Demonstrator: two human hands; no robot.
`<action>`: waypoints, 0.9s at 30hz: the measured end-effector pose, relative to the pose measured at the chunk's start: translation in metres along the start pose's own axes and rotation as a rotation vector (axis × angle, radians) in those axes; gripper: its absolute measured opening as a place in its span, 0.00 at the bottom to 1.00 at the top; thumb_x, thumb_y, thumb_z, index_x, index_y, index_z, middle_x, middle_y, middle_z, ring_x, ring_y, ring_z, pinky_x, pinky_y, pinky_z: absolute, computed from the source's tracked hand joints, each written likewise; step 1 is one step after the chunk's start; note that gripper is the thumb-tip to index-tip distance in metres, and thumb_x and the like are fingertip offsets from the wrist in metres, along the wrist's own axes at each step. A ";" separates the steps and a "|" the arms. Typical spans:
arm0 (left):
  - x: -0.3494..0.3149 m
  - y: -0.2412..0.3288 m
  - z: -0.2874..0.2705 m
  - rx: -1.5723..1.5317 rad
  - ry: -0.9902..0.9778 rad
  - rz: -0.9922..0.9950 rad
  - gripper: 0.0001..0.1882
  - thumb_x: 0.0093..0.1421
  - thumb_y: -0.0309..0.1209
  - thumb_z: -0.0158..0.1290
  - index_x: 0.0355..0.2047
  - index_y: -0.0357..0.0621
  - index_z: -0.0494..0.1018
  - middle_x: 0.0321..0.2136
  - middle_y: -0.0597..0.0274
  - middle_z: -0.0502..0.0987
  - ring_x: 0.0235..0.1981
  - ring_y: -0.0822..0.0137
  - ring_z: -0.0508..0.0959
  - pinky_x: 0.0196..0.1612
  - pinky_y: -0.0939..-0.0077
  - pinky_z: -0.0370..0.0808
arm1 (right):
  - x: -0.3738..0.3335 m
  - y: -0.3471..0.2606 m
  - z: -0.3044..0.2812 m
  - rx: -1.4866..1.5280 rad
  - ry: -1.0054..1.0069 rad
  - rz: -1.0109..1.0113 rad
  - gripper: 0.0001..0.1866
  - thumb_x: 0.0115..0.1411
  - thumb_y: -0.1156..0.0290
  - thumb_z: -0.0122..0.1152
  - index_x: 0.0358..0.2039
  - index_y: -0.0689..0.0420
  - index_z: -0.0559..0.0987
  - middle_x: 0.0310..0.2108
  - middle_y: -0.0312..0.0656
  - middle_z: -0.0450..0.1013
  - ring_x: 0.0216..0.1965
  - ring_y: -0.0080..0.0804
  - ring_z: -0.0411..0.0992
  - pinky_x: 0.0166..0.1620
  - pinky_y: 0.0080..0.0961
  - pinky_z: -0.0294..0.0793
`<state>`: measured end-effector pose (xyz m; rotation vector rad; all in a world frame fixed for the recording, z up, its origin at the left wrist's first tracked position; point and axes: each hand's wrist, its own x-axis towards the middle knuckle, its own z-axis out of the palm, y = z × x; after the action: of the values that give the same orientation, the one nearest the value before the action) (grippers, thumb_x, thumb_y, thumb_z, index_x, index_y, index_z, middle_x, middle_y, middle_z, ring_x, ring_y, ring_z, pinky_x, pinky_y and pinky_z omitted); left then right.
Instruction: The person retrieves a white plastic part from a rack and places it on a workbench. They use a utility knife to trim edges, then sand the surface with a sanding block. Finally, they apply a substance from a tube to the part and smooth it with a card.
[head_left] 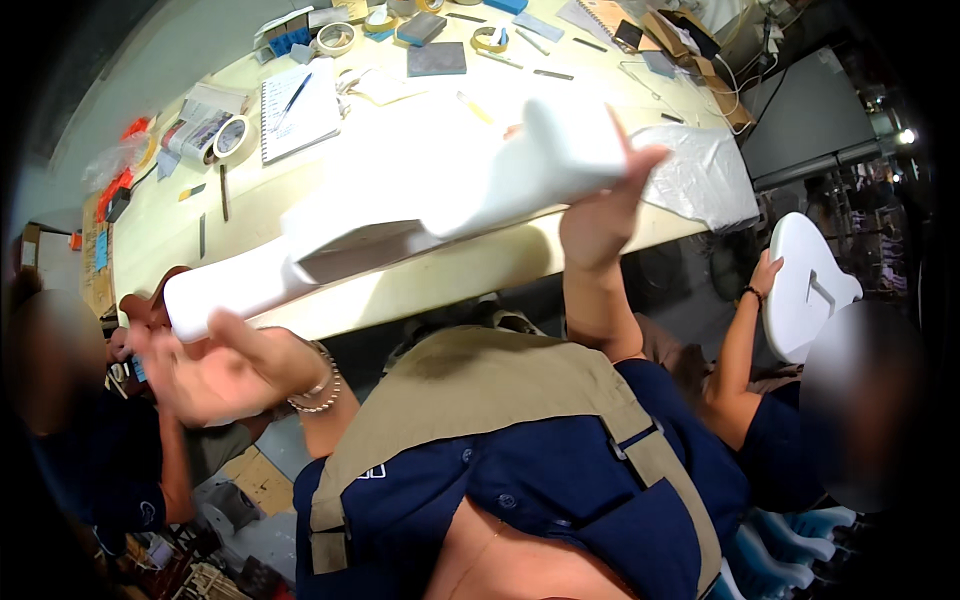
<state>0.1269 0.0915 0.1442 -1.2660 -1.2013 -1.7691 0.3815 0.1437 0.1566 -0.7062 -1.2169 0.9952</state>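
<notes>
My right grip (610,205) was closed round the right end of a long white piece (480,195), thumb on the near side and fingers passing behind it, so the piece ran leftward from there, slanting down toward my left grip (225,370). That left grip was loosely open, palm turned up and fingers parted, just at the piece's other end; with the blur there, I couldn't be sure whether it was touching. The piece stood between my two grips and over the near edge of the counter (270,190). Beyond my left grip, farther up the counter, lay a roll of tape and, to its right, a spiral notebook (300,120) with a blue pen (293,95) on it. A dark grey block (436,59) sat well past both grips, and a crumpled white sheet (700,175) lay just right of my right grip. Farther right of that grip, a co-worker's hand (767,272) held a white, rounded, flat body (785,300) by its edge.
</notes>
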 end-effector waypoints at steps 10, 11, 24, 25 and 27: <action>0.003 0.024 0.009 -0.492 -0.221 -0.770 0.40 0.59 0.39 0.49 0.62 0.47 0.37 0.50 0.35 0.66 0.48 0.53 0.73 0.50 0.61 0.74 | -0.002 0.053 -0.003 -0.829 -0.113 -0.214 0.13 0.60 0.64 0.49 0.27 0.57 0.78 0.25 0.42 0.74 0.29 0.39 0.70 0.37 0.30 0.67; 0.005 0.009 0.002 -0.510 -0.210 -0.824 0.34 0.60 0.38 0.46 0.60 0.39 0.44 0.44 0.37 0.71 0.44 0.54 0.75 0.49 0.63 0.75 | -0.004 0.058 -0.008 -0.680 -0.083 -0.177 0.14 0.61 0.65 0.47 0.29 0.59 0.78 0.27 0.42 0.74 0.30 0.36 0.70 0.38 0.27 0.67; 0.005 -0.013 -0.033 -0.339 -0.163 -1.058 0.38 0.58 0.54 0.38 0.54 0.28 0.57 0.50 0.43 0.67 0.52 0.52 0.67 0.55 0.58 0.64 | -0.104 0.259 -0.018 0.431 0.233 0.747 0.32 0.62 0.47 0.40 0.59 0.57 0.59 0.60 0.43 0.56 0.60 0.37 0.54 0.60 0.39 0.54; 0.007 -0.009 -0.032 -0.348 -0.117 -1.079 0.35 0.56 0.52 0.43 0.52 0.31 0.61 0.46 0.46 0.69 0.49 0.54 0.69 0.53 0.58 0.67 | -0.106 0.264 -0.017 0.444 0.200 0.832 0.33 0.62 0.46 0.41 0.59 0.57 0.59 0.60 0.43 0.56 0.61 0.38 0.53 0.61 0.40 0.53; 0.001 -0.008 -0.031 -0.387 -0.015 -1.044 0.31 0.56 0.48 0.45 0.49 0.32 0.63 0.44 0.48 0.70 0.46 0.56 0.71 0.52 0.62 0.67 | -0.103 0.261 -0.034 0.548 0.079 1.086 0.32 0.62 0.48 0.43 0.60 0.56 0.59 0.60 0.45 0.56 0.61 0.38 0.53 0.62 0.40 0.53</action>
<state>0.1089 0.0658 0.1389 -0.8601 -1.7641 -2.8332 0.3484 0.1631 -0.1238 -0.9491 -0.3613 2.0592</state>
